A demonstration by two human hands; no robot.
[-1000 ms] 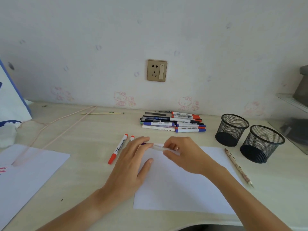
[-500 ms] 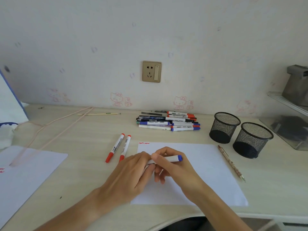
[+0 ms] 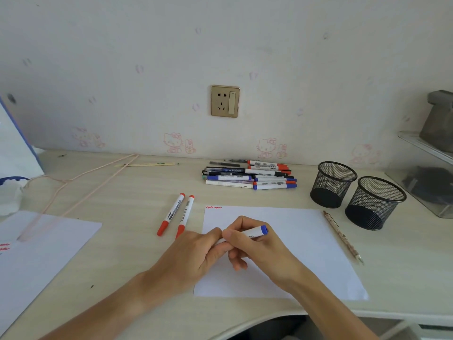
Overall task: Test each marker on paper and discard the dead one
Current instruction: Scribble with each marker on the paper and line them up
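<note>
Cylindrical blue-ended marker (image 3: 255,232) over smooth paper (image 3: 306,241)

Right of the grip a pencil (image 3: 342,238) lies on the desk (image 3: 127,192); far left, a pink hanger (image 3: 81,187); beyond it, a wall socket (image 3: 225,101).

Both hands gripping a blue-ended marker (image 3: 255,232) over white paper (image 3: 306,241); two red markers (image 3: 176,214) just left
</note>
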